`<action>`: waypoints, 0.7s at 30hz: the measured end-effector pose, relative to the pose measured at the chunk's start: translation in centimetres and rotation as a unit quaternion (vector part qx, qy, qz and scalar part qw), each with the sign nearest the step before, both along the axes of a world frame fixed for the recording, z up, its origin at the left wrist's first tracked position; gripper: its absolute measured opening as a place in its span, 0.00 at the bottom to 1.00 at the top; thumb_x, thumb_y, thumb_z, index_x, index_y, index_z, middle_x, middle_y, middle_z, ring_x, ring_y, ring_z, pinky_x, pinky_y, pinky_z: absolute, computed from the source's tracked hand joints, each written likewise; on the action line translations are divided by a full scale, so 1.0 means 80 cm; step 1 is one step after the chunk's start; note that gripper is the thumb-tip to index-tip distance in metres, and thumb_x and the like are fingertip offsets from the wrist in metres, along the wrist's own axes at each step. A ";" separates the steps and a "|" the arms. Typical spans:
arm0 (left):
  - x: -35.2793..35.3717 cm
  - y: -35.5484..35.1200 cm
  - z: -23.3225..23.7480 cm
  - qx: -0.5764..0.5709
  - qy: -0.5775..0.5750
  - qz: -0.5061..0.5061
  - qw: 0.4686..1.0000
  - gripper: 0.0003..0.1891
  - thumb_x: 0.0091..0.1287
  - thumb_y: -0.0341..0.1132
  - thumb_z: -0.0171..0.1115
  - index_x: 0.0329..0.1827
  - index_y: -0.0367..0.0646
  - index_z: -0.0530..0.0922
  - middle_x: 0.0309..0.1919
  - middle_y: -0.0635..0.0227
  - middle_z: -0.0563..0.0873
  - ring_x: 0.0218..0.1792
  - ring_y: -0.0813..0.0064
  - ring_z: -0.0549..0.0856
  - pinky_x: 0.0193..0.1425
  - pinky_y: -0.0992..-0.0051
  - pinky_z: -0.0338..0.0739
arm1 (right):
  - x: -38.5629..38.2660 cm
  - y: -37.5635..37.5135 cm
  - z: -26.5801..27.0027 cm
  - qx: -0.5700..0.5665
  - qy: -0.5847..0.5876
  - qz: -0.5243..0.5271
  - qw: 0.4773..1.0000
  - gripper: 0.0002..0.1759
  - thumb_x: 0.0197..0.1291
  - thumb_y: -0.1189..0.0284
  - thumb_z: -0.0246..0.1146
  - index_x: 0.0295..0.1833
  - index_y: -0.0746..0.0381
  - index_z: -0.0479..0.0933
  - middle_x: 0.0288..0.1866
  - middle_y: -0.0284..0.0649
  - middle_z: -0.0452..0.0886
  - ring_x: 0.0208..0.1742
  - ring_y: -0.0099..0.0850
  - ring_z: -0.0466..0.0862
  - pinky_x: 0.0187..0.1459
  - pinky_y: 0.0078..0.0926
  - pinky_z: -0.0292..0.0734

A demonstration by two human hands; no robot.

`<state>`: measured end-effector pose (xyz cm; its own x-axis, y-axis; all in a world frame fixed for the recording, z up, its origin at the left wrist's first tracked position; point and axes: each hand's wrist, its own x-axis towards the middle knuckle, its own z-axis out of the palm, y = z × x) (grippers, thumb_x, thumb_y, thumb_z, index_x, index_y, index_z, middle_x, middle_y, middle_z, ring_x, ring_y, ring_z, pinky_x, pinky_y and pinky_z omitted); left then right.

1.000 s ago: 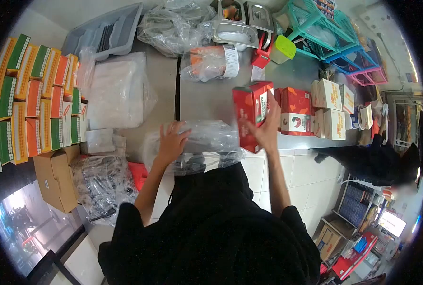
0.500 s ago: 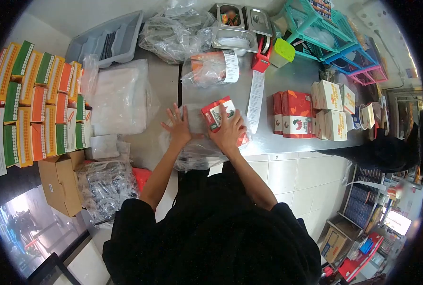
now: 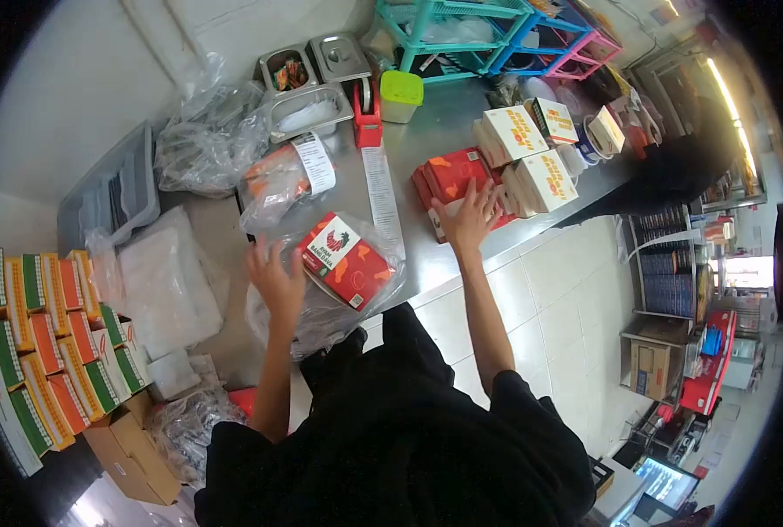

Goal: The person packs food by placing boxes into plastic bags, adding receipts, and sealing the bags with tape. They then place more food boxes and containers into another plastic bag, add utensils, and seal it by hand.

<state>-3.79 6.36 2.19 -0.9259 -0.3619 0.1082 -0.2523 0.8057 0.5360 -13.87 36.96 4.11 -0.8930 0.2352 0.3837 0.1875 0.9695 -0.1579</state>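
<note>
A red food box (image 3: 349, 262) with a white label panel lies on a clear plastic bag (image 3: 299, 321) near the counter's front edge. Close by the box's left side is my left hand (image 3: 279, 283), fingers spread; whether the fingertips touch it is hard to tell. My right hand (image 3: 472, 218) reaches over the red boxes (image 3: 451, 174) grouped further right, its fingers apart across their top and front. Beside that group stand several white boxes with orange lettering (image 3: 541, 180).
Behind are a bagged orange package (image 3: 277, 180), a paper receipt strip (image 3: 382, 202), a red tape dispenser (image 3: 368, 119), metal pans (image 3: 310, 112) and a green-lidded tub (image 3: 402, 92). Stacked colourful cartons (image 3: 49, 342) and plastic sheets (image 3: 167, 281) sit left. Teal baskets (image 3: 461, 57) stand at the back.
My right hand has left the red box and moved right to the grouped red boxes. That single box now lies turned on the bag, with my left hand beside it. The view has swung right.
</note>
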 end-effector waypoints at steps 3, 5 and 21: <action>-0.008 0.037 0.051 -0.007 0.077 -0.065 0.995 0.22 0.56 0.46 0.58 0.49 0.42 0.72 0.58 0.50 0.64 0.60 0.50 0.60 0.62 0.51 0.49 | 0.032 0.021 -0.009 0.010 -0.012 0.049 0.999 0.48 0.36 0.45 0.65 0.62 0.58 0.59 0.67 0.51 0.51 0.67 0.49 0.49 0.62 0.53 0.41; 0.001 0.018 0.029 0.071 0.080 -0.001 0.994 0.27 0.54 0.48 0.59 0.53 0.41 0.69 0.58 0.50 0.64 0.60 0.51 0.61 0.62 0.50 0.48 | 0.055 0.024 0.006 -0.019 -0.026 0.056 0.998 0.50 0.31 0.44 0.67 0.61 0.57 0.60 0.66 0.52 0.51 0.66 0.51 0.50 0.60 0.55 0.43; 0.141 -0.053 -0.032 0.449 -0.021 0.300 0.842 0.12 0.64 0.41 0.53 0.36 0.39 0.69 0.22 0.76 0.69 0.25 0.85 0.68 0.29 0.82 0.64 | 0.080 -0.154 0.094 -0.370 -0.509 0.429 0.649 0.48 0.34 0.53 0.67 0.64 0.54 0.57 0.57 0.53 0.66 0.58 0.44 0.67 0.57 0.31 0.63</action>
<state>7.53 2.16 -0.34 -0.5444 -0.6836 -0.4861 -0.5032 -0.1976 0.8413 -7.49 24.65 11.61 -0.5201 -0.7315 -0.4409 0.0020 0.5152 -0.8571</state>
